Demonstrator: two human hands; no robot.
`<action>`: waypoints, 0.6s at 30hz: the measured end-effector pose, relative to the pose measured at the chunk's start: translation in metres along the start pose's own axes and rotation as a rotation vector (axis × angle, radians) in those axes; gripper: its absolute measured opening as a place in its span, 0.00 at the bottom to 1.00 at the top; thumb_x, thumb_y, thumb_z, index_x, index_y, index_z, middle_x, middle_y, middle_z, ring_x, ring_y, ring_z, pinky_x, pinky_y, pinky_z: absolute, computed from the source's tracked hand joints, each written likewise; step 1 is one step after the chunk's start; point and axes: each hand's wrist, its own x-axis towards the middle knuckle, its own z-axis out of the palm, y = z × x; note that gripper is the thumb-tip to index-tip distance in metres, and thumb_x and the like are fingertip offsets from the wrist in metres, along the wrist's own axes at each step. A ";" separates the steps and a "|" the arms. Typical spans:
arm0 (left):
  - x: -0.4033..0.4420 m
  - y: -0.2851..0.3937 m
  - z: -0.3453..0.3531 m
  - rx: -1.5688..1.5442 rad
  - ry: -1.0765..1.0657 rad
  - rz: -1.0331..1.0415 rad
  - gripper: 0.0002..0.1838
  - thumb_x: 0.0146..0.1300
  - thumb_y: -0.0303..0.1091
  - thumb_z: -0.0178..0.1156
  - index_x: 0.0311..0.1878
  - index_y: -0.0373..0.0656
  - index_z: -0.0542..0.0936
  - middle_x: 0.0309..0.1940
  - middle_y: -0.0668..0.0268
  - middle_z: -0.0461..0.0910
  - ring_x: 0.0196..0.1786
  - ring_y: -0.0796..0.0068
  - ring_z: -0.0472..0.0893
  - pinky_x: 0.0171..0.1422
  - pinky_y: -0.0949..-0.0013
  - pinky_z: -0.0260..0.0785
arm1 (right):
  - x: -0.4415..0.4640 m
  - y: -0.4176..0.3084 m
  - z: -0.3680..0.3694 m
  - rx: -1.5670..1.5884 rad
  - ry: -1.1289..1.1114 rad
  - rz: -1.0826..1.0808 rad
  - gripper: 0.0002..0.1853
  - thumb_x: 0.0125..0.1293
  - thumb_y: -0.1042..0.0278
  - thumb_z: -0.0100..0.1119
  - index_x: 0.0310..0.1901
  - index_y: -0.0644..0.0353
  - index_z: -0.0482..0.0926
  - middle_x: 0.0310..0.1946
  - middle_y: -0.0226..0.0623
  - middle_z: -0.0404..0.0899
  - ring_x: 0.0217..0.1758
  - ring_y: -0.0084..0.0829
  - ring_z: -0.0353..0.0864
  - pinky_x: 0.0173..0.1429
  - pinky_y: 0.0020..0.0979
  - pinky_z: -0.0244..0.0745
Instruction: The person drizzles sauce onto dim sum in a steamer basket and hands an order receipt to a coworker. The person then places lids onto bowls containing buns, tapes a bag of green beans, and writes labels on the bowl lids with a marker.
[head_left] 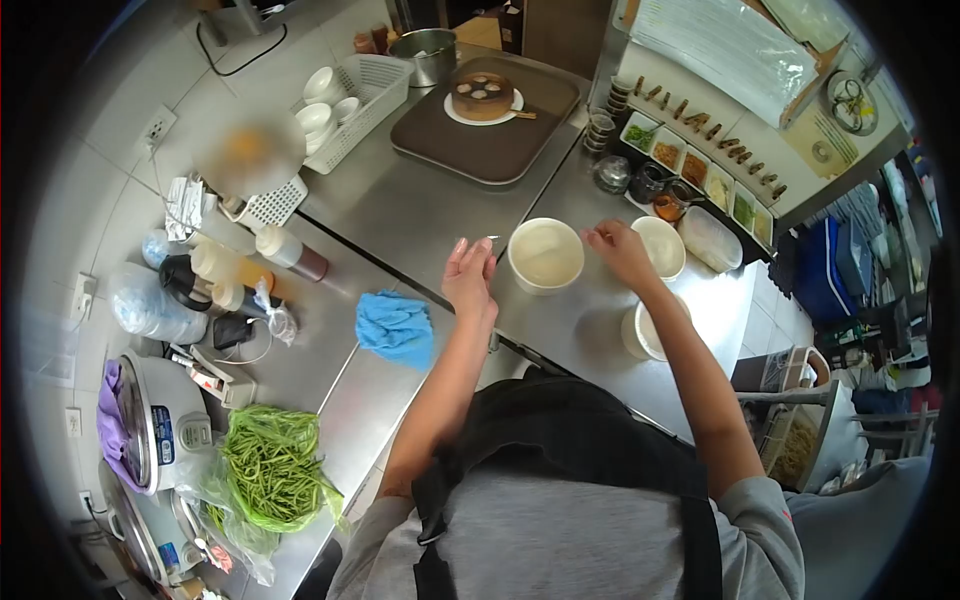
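Work centres on the bowl (546, 256) between the left hand (470, 276), pinching a tiny item (494, 238), and the curled right hand (622, 254), its grip unclear; moving either calls for rim clearance.

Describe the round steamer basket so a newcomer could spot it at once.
On the steel counter, find the large brown tray. The round steamer basket sits there on a white plate. It is brown with pale pieces inside, unlike the shiny metal pot beyond the tray.

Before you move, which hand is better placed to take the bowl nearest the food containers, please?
Right, probably: the right hand is beside that bowl; the left hand is beyond another bowl.
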 end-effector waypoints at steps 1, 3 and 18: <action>0.006 -0.012 0.003 0.019 0.008 0.024 0.23 0.56 0.22 0.67 0.54 0.42 0.71 0.37 0.64 0.83 0.39 0.77 0.82 0.40 0.78 0.76 | 0.003 0.014 0.009 -0.006 0.037 -0.003 0.21 0.64 0.52 0.59 0.35 0.68 0.79 0.34 0.51 0.79 0.38 0.46 0.80 0.44 0.39 0.72; 0.019 -0.034 -0.001 0.108 0.043 0.056 0.20 0.56 0.23 0.67 0.51 0.43 0.72 0.36 0.64 0.83 0.37 0.79 0.81 0.36 0.80 0.73 | 0.003 0.040 0.036 -0.049 0.116 -0.001 0.20 0.66 0.53 0.57 0.35 0.68 0.77 0.32 0.49 0.78 0.35 0.40 0.79 0.41 0.36 0.72; 0.010 -0.072 -0.017 -0.009 0.280 -0.112 0.36 0.60 0.34 0.67 0.67 0.44 0.58 0.28 0.72 0.78 0.21 0.86 0.69 0.21 0.80 0.60 | -0.020 0.049 0.124 0.587 0.140 0.297 0.20 0.75 0.54 0.41 0.48 0.65 0.72 0.43 0.50 0.78 0.49 0.41 0.77 0.57 0.37 0.68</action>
